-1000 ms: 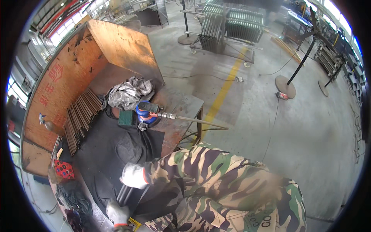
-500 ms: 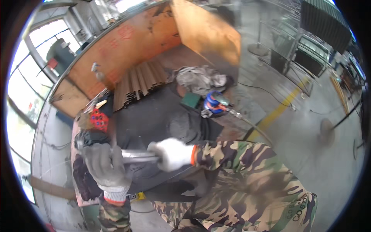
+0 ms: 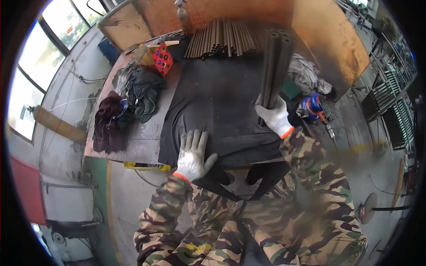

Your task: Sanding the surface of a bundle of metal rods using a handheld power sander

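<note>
Seen from the head camera, a person in camouflage sleeves grips a bundle of dark, hollow metal tubes point(image 3: 276, 66) in a white-gloved right hand point(image 3: 274, 114), the fingers wrapped around its lower part as it stands roughly upright over a wide black cloth point(image 3: 217, 97) on the counter point(image 3: 144, 137). The grey-and-white-gloved left hand point(image 3: 194, 156) holds nothing, its fingers spread over the cloth's near edge. Behind, brown metal tubes point(image 3: 224, 39) lie stacked; a blue-and-red power tool point(image 3: 314, 104) sits near the right hand.
</note>
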Tool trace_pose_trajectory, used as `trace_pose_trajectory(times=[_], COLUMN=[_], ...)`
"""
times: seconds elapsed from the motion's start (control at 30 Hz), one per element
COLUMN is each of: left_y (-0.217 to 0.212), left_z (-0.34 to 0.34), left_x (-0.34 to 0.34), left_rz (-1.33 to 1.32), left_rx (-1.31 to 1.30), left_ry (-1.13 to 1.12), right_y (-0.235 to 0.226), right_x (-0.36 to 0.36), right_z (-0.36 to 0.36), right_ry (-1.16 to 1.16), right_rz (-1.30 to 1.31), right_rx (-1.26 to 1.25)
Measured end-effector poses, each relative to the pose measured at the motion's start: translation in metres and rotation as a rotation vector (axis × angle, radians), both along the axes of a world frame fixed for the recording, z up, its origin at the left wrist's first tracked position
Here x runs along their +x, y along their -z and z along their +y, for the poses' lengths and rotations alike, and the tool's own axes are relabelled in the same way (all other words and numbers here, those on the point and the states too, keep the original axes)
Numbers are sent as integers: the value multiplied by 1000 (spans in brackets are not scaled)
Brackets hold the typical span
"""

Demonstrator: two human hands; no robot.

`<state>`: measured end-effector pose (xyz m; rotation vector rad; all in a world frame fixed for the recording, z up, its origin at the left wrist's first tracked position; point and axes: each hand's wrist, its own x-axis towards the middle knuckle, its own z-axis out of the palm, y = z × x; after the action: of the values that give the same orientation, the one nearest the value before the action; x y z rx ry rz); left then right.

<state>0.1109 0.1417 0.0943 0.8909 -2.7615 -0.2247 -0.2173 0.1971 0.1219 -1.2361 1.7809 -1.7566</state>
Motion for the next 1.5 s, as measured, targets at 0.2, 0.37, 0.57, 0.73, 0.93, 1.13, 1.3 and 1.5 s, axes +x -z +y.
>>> trace_pose_trajectory(times=[0.2, 0.37, 0.57, 0.73, 0.93, 1.13, 1.3, 1.5], left_y=[-22, -46, -50, -52, -38, -32, -41, -10], left_z=[9, 10, -24, -69, -130, -132, -115, -95], left_x=[1, -48, -55, -21, -27, -29, -41, -25], left_rz=[38, 515, 29, -105, -293, -329, -422, -43], left_rx=[92, 441, 302, 193, 137, 136, 146, 27], left_ry=[-47, -91, -305, -163, 7, -20, -130, -10], right_y=[-8, -60, -11, 7, 38, -11, -9, 27], right_x=[11, 81, 139, 154, 151, 81, -18, -37], right_z=[4, -8, -27, -42, -48, 19, 7, 16], right_ry=[-26, -309, -211, -152, -469, -524, -13, -143], right_rz=[-194, -646, -1201, -1520, -1577, 66, 1142, 1116], right_rx=[-50, -116, -112, 128, 418, 4, 101, 222])
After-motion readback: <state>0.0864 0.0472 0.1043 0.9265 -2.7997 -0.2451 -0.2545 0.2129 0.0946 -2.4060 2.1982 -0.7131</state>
